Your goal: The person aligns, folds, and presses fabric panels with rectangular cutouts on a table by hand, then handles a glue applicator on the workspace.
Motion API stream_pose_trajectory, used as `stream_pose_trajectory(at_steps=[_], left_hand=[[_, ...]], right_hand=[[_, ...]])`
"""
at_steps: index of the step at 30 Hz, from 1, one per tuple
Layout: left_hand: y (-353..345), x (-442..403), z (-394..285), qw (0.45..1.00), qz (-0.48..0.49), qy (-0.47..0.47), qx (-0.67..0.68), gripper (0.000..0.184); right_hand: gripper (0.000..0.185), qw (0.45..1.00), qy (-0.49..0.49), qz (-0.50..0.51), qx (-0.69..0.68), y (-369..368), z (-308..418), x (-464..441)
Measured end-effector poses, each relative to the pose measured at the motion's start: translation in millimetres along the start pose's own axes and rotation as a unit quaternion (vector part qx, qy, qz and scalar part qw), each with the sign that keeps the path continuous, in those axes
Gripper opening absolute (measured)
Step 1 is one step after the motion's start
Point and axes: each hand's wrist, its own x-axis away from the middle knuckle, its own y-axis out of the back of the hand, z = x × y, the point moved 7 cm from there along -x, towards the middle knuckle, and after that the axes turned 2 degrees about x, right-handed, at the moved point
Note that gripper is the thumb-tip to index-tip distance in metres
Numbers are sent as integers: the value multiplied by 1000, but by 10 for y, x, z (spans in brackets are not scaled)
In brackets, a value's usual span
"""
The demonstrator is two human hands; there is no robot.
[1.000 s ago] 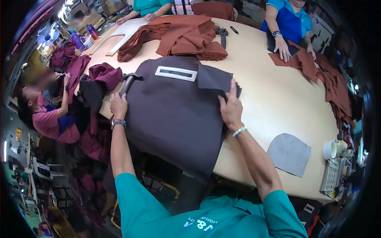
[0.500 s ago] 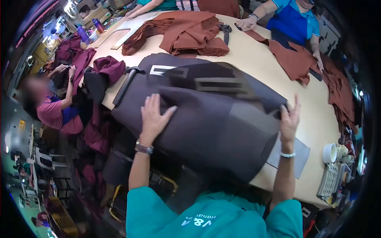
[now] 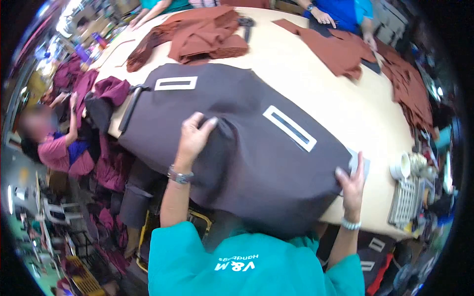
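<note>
Mostly covered grey piece (image 3: 367, 166), cut-off workers.

Your dark cloth (image 3: 286, 172) hides all but a sliver of that piece beside your right hand (image 3: 352, 191), whose lower fingers you can't make out; nor can you tell how your left hand's (image 3: 192, 143) curled fingers meet the cloth. The picture's edge cuts off the far right worker (image 3: 340, 12) above the shoulders, most of the far left worker (image 3: 170, 5), and your shirt (image 3: 237, 281) on the near side. The dark tool (image 3: 247, 28) at far centre is too blurred to identify.
</note>
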Motion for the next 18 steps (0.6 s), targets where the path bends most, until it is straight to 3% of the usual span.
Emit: stream_pose_trajectory(at_steps=[1, 2, 4, 6, 7, 8, 9, 10, 12, 13, 14, 16, 18], left_hand=[[-72, -93, 0, 978, 36, 54, 196, 11], [-141, -178, -263, 950, 67, 38, 302, 6], [-182, -539, -597, 957, 39, -37, 286, 29], [-363, -1000, -807, 970, 53, -48, 231, 56], [-472, -1297, -875, 970, 81, -51, 223, 56], [-513, -1481, -1111, 969, 43, -78, 229, 57], [-502, -1634, -1382, 956, 17, -130, 263, 58], [-432, -1747, -1712, 953, -17, -209, 220, 53], [-388, -1425, -2510, 909, -2, -316, 273, 46], [-338, -1309, -2709, 903, -38, -347, 250, 47], [-417, -1281, -2741, 882, 88, -301, 352, 51], [-498, -923, -2820, 902, 73, -330, 268, 52], [-694, -759, -2533, 920, 124, -317, 194, 51]], right_hand=[[79, 1000, -13, -12, -7, 115, 82, -147], [77, 999, 32, -30, -26, 246, 165, -355], [79, 999, 14, -33, -35, 526, 145, -1028], [80, 991, 30, -64, 116, 775, 171, -1767], [77, 991, 40, -87, 97, 799, 369, -1975], [74, 996, 45, -69, 28, 934, 397, -2398], [72, 989, 101, -51, 93, 1170, 600, -2894], [75, 984, 160, -58, 52, 1109, 1216, -2726], [50, 938, 259, -230, 20, 1315, 2016, -2467], [54, 949, 275, -152, -29, 1522, 2201, -2644], [59, 952, 287, -72, -79, 1699, 2304, -2757], [65, 899, 384, -205, -40, 1828, 2354, -2361], [55, 910, 350, -221, 23, 1815, 2152, -2126]])
